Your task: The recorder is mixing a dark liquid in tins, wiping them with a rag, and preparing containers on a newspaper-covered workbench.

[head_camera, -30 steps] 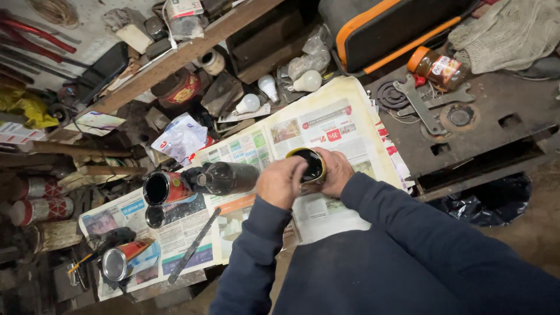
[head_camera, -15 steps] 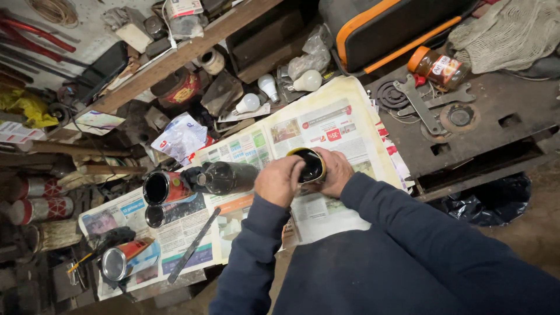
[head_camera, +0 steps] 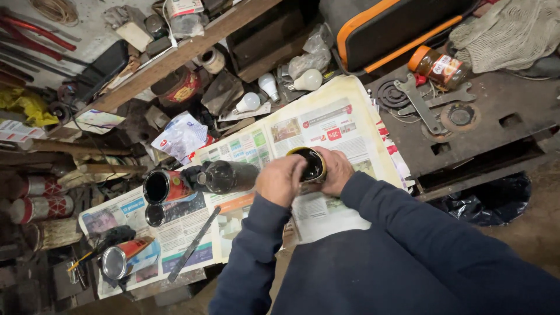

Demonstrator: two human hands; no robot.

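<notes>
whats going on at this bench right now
A person in a dark blue sleeve holds a small round tin with dark contents between the left hand and right hand, above spread newspaper. Beside it lie a dark bottle and an open red can.

Glossy metal tin (head_camera: 308, 165), matt newspaper (head_camera: 326, 125)

Held tin: small round tin (head_camera: 308, 164), black inside, yellowish rim, between left hand (head_camera: 281, 179) and right hand (head_camera: 332, 169).
Open tin: red can (head_camera: 166, 186), dark inside, on the newspaper (head_camera: 326, 125).
Lying tin: red-and-silver can (head_camera: 123, 259) near the front left edge.
Jar: orange-lidded jar (head_camera: 438, 65) with a red label, on its side at upper right.
Bag: white plastic packet (head_camera: 181, 135) with red and blue print, behind the cans.
</notes>
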